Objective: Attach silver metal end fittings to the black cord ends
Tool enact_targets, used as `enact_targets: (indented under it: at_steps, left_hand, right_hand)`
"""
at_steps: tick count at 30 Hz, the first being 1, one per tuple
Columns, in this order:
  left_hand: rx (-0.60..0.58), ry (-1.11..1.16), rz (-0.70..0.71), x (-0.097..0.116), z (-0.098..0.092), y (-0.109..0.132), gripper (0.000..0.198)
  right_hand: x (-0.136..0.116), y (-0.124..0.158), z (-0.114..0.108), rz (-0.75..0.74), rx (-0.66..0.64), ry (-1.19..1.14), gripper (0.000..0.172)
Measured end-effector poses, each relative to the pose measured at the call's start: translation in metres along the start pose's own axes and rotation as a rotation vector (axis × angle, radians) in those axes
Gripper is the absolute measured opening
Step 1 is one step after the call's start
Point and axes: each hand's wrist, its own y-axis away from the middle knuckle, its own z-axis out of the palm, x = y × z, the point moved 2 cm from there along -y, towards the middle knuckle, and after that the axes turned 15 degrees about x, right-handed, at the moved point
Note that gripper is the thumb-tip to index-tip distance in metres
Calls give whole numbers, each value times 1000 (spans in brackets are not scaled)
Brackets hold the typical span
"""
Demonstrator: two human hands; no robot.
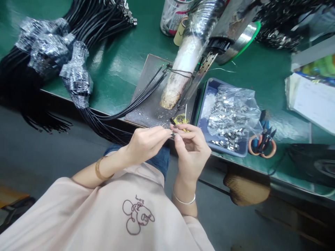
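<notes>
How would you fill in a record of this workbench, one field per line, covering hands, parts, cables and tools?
Left hand: fingertips together at a small piece
Right hand: thumb and fingers pinching the same piece
Piece identity: too small to tell
Blue tray: holds a clear bag and loose metal parts
Black cables: bundled in plastic wrap, at left
Orange-handled tool: right of tray
Spool: green-rimmed, beyond tray

Left hand (146, 142) and right hand (194, 148) close together, fingertips (178, 137) in a pinch, wrists (185, 184) apart
</notes>
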Motion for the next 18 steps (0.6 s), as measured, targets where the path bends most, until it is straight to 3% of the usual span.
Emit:
enact_targets:
  at_steps: [4, 7, 9, 13, 15, 18]
  left_hand:
    - [-148, 382, -625, -7, -1, -3, 10]
    - [-212, 653, -943, -12, -4, -12, 26]
    - [-225, 720, -1022, -15, -5, -17, 31]
    - [-204, 732, -1045, -18, -2, -20, 37]
    - [-168, 735, -1045, -18, 1, -19, 34]
    - [-109, 710, -1034, -18, 4, -17, 28]
  right_hand:
    - [-7, 8, 3, -268, 89, 193, 12]
    - [-8, 7, 4, -257, 85, 174, 13]
    - [-6, 4, 2, -163, 112, 102, 12]
    - [-3, -1, -4, -31, 135, 13, 8]
    - [-3, -2, -6, -45, 123, 41, 6]
    - [-9, -2, -8, -196, 157, 112, 11]
